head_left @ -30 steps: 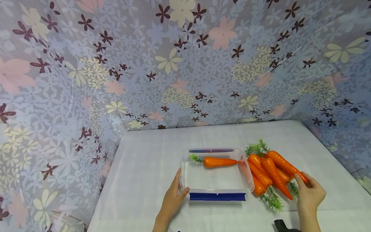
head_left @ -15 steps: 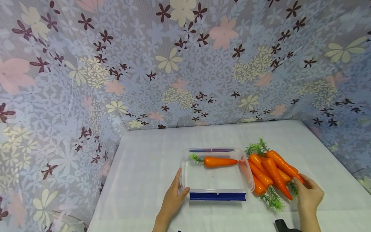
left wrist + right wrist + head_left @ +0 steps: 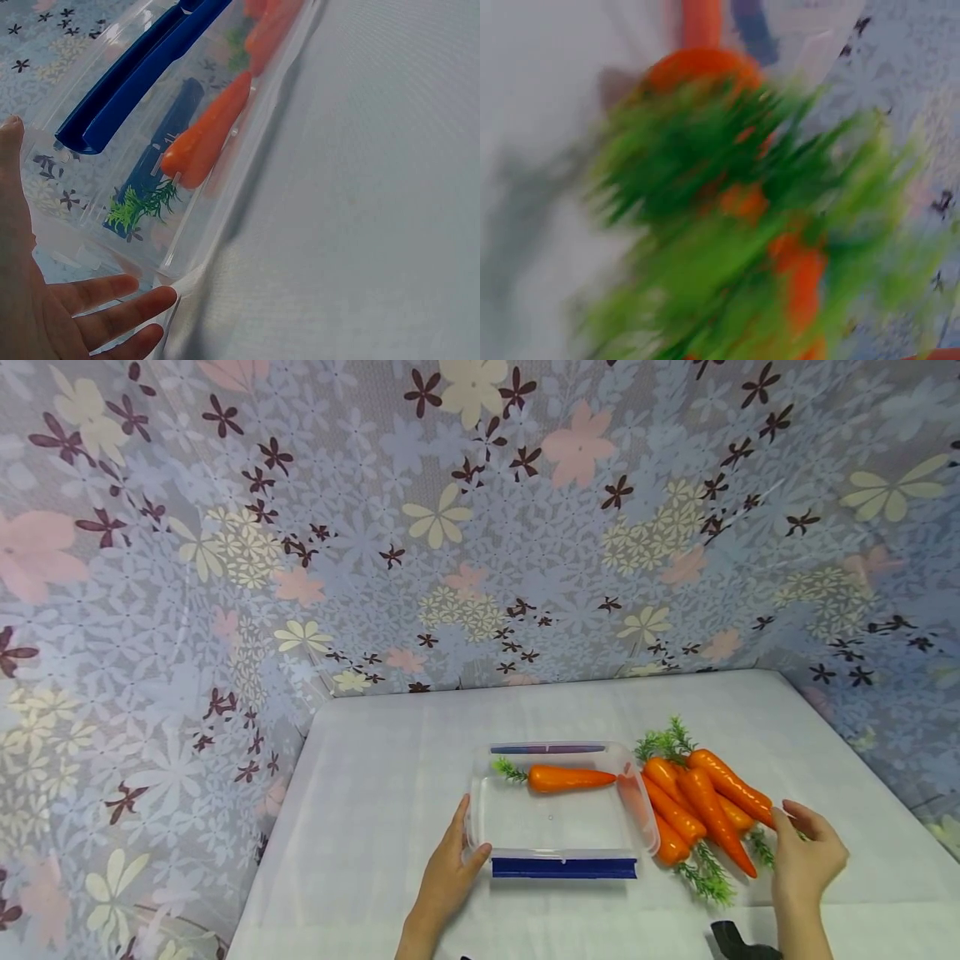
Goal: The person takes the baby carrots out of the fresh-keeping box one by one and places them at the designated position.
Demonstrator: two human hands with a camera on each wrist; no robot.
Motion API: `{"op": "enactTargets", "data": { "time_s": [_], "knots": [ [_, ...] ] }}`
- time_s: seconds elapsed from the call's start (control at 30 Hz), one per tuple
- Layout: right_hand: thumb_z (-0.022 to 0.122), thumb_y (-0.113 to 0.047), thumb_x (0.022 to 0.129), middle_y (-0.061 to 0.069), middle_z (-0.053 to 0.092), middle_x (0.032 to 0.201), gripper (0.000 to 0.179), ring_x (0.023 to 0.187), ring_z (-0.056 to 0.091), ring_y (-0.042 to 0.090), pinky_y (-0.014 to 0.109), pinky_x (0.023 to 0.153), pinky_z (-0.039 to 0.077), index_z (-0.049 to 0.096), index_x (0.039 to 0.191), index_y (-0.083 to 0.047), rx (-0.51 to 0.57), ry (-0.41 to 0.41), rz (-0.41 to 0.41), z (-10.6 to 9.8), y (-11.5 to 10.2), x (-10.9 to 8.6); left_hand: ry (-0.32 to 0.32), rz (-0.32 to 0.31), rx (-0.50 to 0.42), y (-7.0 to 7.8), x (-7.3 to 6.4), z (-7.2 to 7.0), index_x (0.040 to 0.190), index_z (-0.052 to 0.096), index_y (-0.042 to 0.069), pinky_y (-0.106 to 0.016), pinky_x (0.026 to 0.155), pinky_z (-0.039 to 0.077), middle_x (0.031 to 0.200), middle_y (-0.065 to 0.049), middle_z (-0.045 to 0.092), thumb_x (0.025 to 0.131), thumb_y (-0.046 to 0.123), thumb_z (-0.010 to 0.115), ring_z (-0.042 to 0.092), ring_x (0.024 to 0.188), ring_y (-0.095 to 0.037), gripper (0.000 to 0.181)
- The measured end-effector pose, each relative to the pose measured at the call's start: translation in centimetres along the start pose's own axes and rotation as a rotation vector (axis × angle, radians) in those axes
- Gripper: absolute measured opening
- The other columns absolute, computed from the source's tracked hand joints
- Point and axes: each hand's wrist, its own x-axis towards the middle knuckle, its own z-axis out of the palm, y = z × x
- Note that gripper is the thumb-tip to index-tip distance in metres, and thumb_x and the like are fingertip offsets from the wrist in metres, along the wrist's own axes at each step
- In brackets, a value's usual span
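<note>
A clear plastic box (image 3: 551,831) with blue clasp flaps stands mid-table, a carrot (image 3: 570,779) with a green top lying inside near its far wall. My left hand (image 3: 446,868) rests against the box's left end, fingers extended; the left wrist view shows its fingers by the box corner. To the right of the box lies a pile of glossy carrots (image 3: 697,802). At the pile's right edge, my right hand (image 3: 810,856) pinches the end of a carrot (image 3: 753,802), with a bit of green between thumb and fingers. Blurred leaves (image 3: 727,195) fill much of the right wrist view.
White cloth covers the table (image 3: 375,777). Flowered fabric (image 3: 480,568) hangs behind it and at both sides. Green carrot leaves (image 3: 705,877) stick out at the pile's front. A black object (image 3: 738,941) is beside my right wrist.
My right hand shifts slightly left, then back right; its grip moves from the slim carrot tip to an end with green showing. Left hand and box stay still.
</note>
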Motion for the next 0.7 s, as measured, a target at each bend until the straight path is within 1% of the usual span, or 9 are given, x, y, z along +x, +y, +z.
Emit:
{"op": "enactTargets", "data": {
  "time_s": [0.03, 0.1, 0.23, 0.33, 0.43, 0.5, 0.57, 0.63, 0.7],
  "knots": [
    [0.066, -0.008, 0.085, -0.033, 0.056, 0.066, 0.016, 0.074, 0.05, -0.009, 0.002, 0.06, 0.038, 0.073, 0.094, -0.02, -0.001, -0.008, -0.02, 0.2, -0.4, -0.1, 0.001, 0.001, -0.001, 0.0, 0.0, 0.0, 0.153, 0.019, 0.021, -0.053, 0.088, 0.049, 0.152, -0.014, 0.037, 0.091, 0.033, 0.059, 0.062, 0.109, -0.035, 0.075],
    [0.067, -0.008, 0.085, -0.032, 0.058, 0.068, 0.014, 0.073, 0.051, -0.008, 0.002, 0.06, 0.039, 0.073, 0.093, -0.017, 0.03, -0.03, -0.044, 0.7, -1.2, -0.4, 0.001, 0.001, -0.002, 0.0, 0.0, 0.0, 0.153, 0.018, 0.023, -0.053, 0.089, 0.048, 0.152, -0.014, 0.036, 0.091, 0.033, 0.059, 0.062, 0.11, -0.035, 0.076],
    [0.067, -0.006, 0.084, -0.028, 0.062, 0.072, 0.015, 0.067, 0.055, -0.008, 0.002, 0.06, 0.042, 0.072, 0.088, -0.019, 0.092, -0.1, -0.079, 2.0, -2.9, -1.2, -0.002, -0.007, 0.0, 0.0, 0.0, -0.1, 0.153, 0.017, 0.027, -0.052, 0.089, 0.048, 0.152, -0.013, 0.036, 0.091, 0.033, 0.059, 0.061, 0.11, -0.034, 0.076],
    [0.066, -0.004, 0.085, -0.023, 0.065, 0.074, 0.017, 0.069, 0.058, -0.007, 0.003, 0.063, 0.045, 0.072, 0.088, -0.02, 0.145, -0.181, -0.073, 3.3, -3.9, -2.1, -0.003, -0.012, 0.001, 0.0, -0.1, -0.1, 0.153, 0.017, 0.028, -0.052, 0.087, 0.049, 0.152, -0.014, 0.037, 0.091, 0.033, 0.059, 0.062, 0.108, -0.032, 0.076],
    [0.066, -0.002, 0.085, -0.018, 0.068, 0.078, 0.014, 0.075, 0.06, -0.003, 0.005, 0.067, 0.047, 0.072, 0.09, -0.014, 0.216, -0.269, -0.042, 4.7, -4.7, -3.1, -0.003, -0.009, 0.007, 0.0, 0.0, -0.1, 0.153, 0.017, 0.027, -0.05, 0.084, 0.05, 0.151, -0.014, 0.039, 0.091, 0.034, 0.059, 0.062, 0.106, -0.03, 0.076],
    [0.066, -0.001, 0.086, -0.015, 0.068, 0.079, 0.012, 0.076, 0.061, -0.001, 0.006, 0.068, 0.048, 0.071, 0.093, -0.01, 0.238, -0.323, -0.029, 5.6, -5.2, -3.7, -0.003, -0.007, 0.006, 0.0, 0.0, -0.1, 0.153, 0.018, 0.026, -0.049, 0.083, 0.05, 0.15, -0.015, 0.04, 0.091, 0.034, 0.06, 0.062, 0.105, -0.03, 0.076],
    [0.067, -0.002, 0.086, -0.014, 0.069, 0.08, 0.011, 0.077, 0.062, -0.001, 0.007, 0.069, 0.048, 0.07, 0.094, -0.009, 0.25, -0.37, -0.016, 6.5, -5.6, -4.3, -0.004, -0.006, 0.003, 0.0, 0.0, -0.1, 0.153, 0.018, 0.025, -0.049, 0.083, 0.05, 0.15, -0.015, 0.04, 0.09, 0.034, 0.06, 0.062, 0.105, -0.03, 0.076],
    [0.067, -0.003, 0.086, -0.016, 0.068, 0.08, 0.012, 0.077, 0.062, -0.002, 0.006, 0.07, 0.048, 0.07, 0.095, -0.009, 0.221, -0.411, -0.023, 7.3, -5.9, -4.9, -0.005, -0.009, -0.003, 0.1, 0.0, -0.2, 0.153, 0.019, 0.025, -0.05, 0.084, 0.05, 0.151, -0.015, 0.039, 0.09, 0.035, 0.059, 0.062, 0.105, -0.03, 0.075],
    [0.067, -0.002, 0.086, -0.016, 0.068, 0.08, 0.012, 0.076, 0.063, -0.001, 0.007, 0.07, 0.049, 0.069, 0.096, -0.007, 0.213, -0.454, -0.032, 8.2, -6.1, -5.6, -0.004, -0.012, -0.008, 0.1, 0.0, -0.3, 0.153, 0.019, 0.027, -0.051, 0.084, 0.049, 0.151, -0.015, 0.039, 0.09, 0.034, 0.059, 0.062, 0.106, -0.031, 0.075]
  ]
}}
